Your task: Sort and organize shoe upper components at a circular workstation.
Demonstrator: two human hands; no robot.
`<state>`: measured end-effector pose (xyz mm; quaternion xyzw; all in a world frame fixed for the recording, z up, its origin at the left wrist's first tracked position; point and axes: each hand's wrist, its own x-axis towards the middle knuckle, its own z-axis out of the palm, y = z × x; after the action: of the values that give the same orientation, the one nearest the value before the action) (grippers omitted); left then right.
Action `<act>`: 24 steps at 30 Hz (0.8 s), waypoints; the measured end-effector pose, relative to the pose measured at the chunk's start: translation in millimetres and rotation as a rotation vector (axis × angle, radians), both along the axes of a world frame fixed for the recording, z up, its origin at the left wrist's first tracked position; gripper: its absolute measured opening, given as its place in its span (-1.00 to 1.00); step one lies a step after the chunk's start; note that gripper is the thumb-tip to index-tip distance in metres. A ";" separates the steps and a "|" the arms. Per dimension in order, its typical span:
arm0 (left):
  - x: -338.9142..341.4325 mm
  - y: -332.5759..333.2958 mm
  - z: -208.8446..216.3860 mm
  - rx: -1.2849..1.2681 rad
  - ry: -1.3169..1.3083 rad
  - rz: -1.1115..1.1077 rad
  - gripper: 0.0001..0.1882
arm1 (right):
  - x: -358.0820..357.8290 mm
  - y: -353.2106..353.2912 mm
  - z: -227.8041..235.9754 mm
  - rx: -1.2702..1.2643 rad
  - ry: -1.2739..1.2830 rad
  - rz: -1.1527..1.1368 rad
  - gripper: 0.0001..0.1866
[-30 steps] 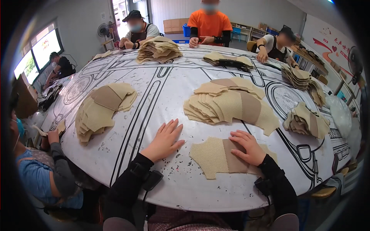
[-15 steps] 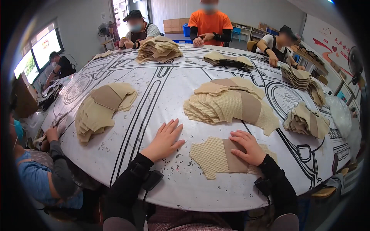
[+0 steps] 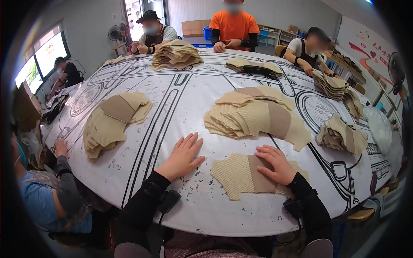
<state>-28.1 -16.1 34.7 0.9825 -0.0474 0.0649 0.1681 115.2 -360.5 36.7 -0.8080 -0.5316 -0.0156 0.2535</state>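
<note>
My left hand (image 3: 183, 157) lies flat on the white table covering, fingers spread and holding nothing. A cut fabric piece (image 3: 234, 174), cream mesh with a brown middle band, lies flat just to its right. My right hand (image 3: 276, 162) rests on that piece with its fingers stretched out over the brown band and the right part, hiding some of it. Beyond my hands is a fanned stack of similar fabric pieces (image 3: 245, 118). Another fanned stack (image 3: 105, 129) lies to the left. A smaller bundle (image 3: 342, 135) of them sits to the right.
The table covering (image 3: 172, 215) has black line drawings and scattered dark specks. More piles of cream pieces (image 3: 176, 55) lie at the far side, where several co-workers sit or stand. A person in blue (image 3: 36, 198) sits close at my left. A clear plastic bag (image 3: 378, 129) lies at the right edge.
My hands and the fabric piece stay where they were. The person at my left has moved a hand onto the table. The co-worker at far right has raised their head slightly.
</note>
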 end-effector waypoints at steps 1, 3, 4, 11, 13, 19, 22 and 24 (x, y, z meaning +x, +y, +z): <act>-0.3 -0.3 0.2 -0.009 -0.005 0.006 -0.37 | 0.4 0.1 -0.5 0.000 0.002 0.001 -0.49; -0.6 -1.5 1.9 0.004 -0.041 0.012 -0.42 | 0.6 0.4 -1.3 0.000 0.002 -0.001 -0.49; 0.0 -3.2 4.5 0.015 -0.077 0.017 -0.47 | 0.8 -0.1 -1.3 -0.001 -0.001 -0.005 -0.49; 3.1 -11.2 26.3 -0.297 -0.382 -0.041 -0.77 | 0.6 -0.5 1.1 0.007 -0.014 -0.009 -0.49; -0.5 -17.6 28.3 -0.405 -0.309 -0.035 -0.85 | 2.2 0.8 0.8 0.009 -0.014 0.005 -0.48; 2.0 -27.0 18.7 -0.416 -0.069 0.012 -0.76 | -1.1 -7.0 2.0 -0.020 -0.017 -0.036 -0.48; -4.7 -24.3 24.0 -0.401 -0.045 0.020 -0.75 | -3.8 -2.2 5.6 -0.022 0.019 -0.038 -0.48; -4.5 -20.1 14.6 -0.373 -0.146 0.011 -0.73 | -3.8 3.0 5.8 -0.026 0.015 -0.016 -0.48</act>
<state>-32.5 -36.2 49.3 0.9273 -0.0410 0.1444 0.3430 111.5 -357.5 42.5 -0.8156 -0.5233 -0.0047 0.2468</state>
